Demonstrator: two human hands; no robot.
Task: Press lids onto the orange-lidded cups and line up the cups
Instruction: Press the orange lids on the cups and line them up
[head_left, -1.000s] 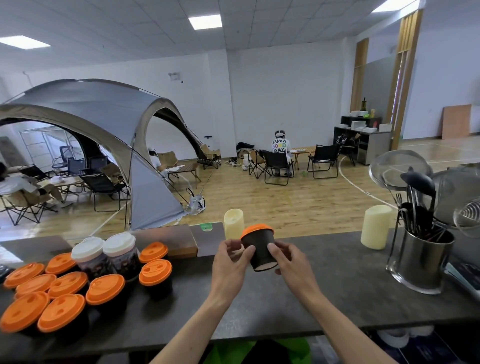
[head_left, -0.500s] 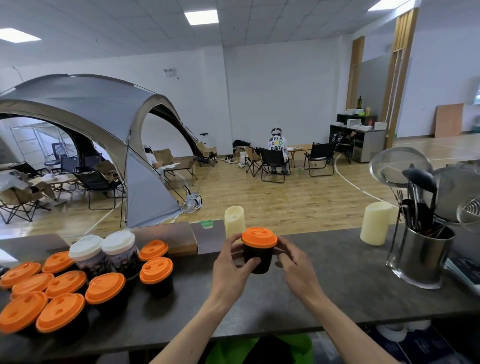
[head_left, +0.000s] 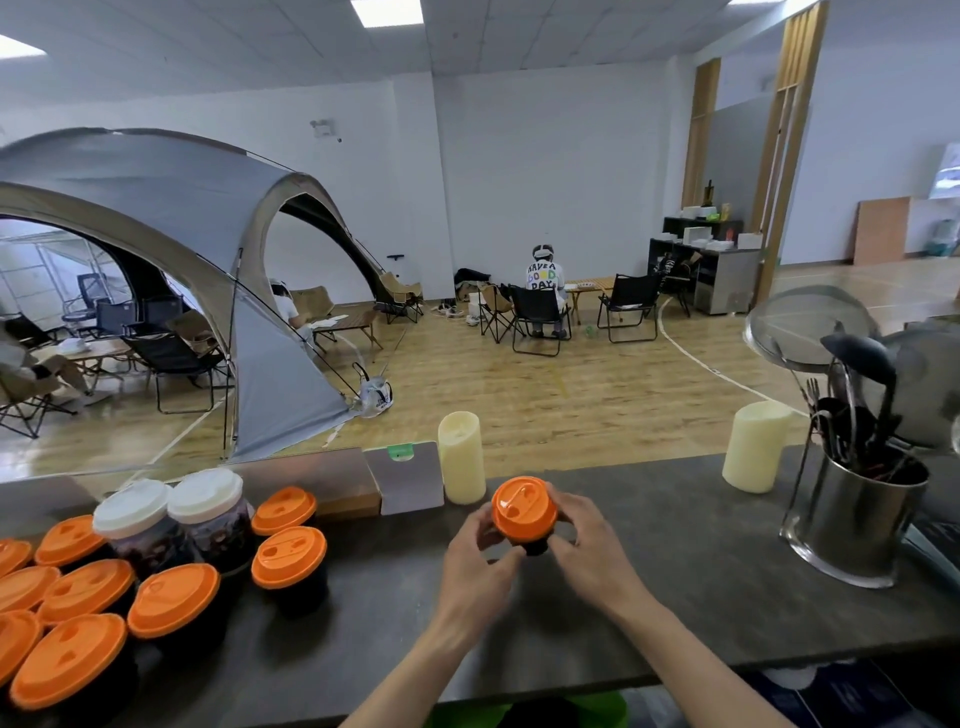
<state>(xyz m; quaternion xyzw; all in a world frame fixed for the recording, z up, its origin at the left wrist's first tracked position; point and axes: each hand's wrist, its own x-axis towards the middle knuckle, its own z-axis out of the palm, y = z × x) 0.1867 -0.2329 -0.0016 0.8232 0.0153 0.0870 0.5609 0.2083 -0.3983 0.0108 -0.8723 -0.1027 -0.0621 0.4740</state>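
Since the dark surface bears the work | cluster of lidded cups waits at left, apart | cup tilted toward the wearer, likely to check its orange lid | left hand and right hand: each grip curled round it.

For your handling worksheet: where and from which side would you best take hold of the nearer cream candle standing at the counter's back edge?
Probably round the middle of the cream candle, coming from the front. It is a plain upright cylinder, open to the front, while a grey card sits close on its left.
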